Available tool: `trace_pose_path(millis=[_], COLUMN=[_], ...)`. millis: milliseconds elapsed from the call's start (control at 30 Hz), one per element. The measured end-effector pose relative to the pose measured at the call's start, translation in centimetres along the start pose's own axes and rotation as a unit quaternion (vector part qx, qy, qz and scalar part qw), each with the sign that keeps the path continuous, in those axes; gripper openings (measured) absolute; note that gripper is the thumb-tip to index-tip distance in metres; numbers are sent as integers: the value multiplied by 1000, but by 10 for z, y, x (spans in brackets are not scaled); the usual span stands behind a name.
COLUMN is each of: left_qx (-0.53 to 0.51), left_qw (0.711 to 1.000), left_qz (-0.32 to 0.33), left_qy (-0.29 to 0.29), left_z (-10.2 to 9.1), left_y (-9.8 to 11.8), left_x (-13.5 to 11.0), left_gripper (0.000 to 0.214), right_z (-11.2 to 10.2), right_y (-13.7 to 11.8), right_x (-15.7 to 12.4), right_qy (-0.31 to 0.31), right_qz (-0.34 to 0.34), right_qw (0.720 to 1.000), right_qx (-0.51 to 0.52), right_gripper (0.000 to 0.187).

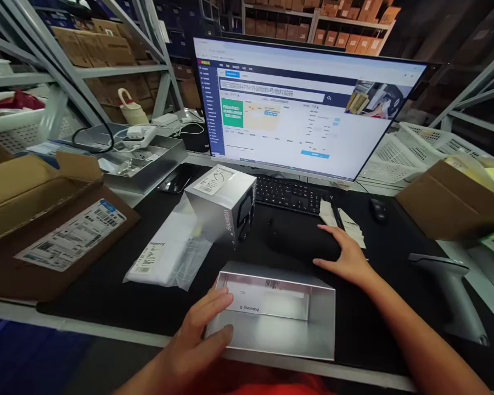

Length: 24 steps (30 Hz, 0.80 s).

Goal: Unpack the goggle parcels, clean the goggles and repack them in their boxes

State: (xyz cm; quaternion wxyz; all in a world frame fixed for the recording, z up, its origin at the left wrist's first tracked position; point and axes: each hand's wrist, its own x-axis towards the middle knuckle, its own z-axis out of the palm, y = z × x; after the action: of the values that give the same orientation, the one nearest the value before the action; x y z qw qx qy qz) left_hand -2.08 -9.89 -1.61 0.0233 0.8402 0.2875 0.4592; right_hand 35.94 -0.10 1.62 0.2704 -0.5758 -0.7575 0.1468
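My left hand (201,323) grips the left wall of an open silver box (292,334), its fingers over the edge and the thumb inside. Inside the box shows a pale printed panel (247,302). To the right, my right hand (346,255) has its thumb and fingers curved around the end of a dark, soft-looking object (300,238); black on the black mat, its kind is hard to make out. A closed silver box (214,203) with a label stands behind. Beside it lies a clear plastic bag (168,247) with a white labelled packet in it.
An opened cardboard carton (74,241) takes up the left side. Behind are a keyboard (292,195), a monitor (288,120) and a phone (177,178). At right lie a mouse (377,210), a barcode scanner (448,291) and a brown box (453,203); crumpled paper (352,227) is near my right hand.
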Motion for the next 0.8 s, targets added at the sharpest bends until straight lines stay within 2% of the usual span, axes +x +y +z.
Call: trace_pose_path(millis=[100, 167, 200, 267, 333, 467, 533, 600, 633, 667, 733, 800], left_qx=[-20, -30, -34, -38, -33, -25, -26, -22, -14, -2, 31, 50], left_qw=[1000, 999, 999, 999, 998, 997, 997, 999, 999, 998, 994, 993], left_qz=[12, 8, 4, -12, -31, -41, -27, 5, 29, 57, 101, 91], left_qy=[-15, -22, -27, -36, -44, -63, -61, -39, -23, -12, -15, -49], left_z=[5, 9, 10, 14, 18, 25, 29, 33, 35, 37, 41, 44], left_y=[-3, -4, -3, -2, 0, 1, 0, 0, 0, 0, 2, 2], left_x=[3, 8, 12, 20, 28, 42, 46, 51, 53, 57, 67, 80], left_gripper=[34, 33, 33, 30, 24, 16, 17, 22, 26, 29, 27, 17], right_z=[-2, -7, -11, -21, -33, -51, -57, -60, -61, -61, -62, -62], right_y=[-1, 2, 5, 12, 19, 27, 25, 20, 17, 15, 11, 9], right_x=[0, 0, -1, -3, -6, -9, -9, -9, -9, -9, -10, -10], right_qy=[61, 114, 141, 181, 207, 259, 275, 274, 267, 260, 252, 254], right_qz=[79, 145, 177, 221, 244, 270, 287, 298, 297, 292, 288, 293], right_qw=[993, 970, 945, 875, 815, 752, 699, 642, 623, 615, 617, 623], right_qx=[58, 157, 235, 390, 484, 543, 594, 651, 673, 684, 687, 679], right_gripper=[71, 67, 64, 58, 52, 36, 30, 27, 26, 26, 26, 26])
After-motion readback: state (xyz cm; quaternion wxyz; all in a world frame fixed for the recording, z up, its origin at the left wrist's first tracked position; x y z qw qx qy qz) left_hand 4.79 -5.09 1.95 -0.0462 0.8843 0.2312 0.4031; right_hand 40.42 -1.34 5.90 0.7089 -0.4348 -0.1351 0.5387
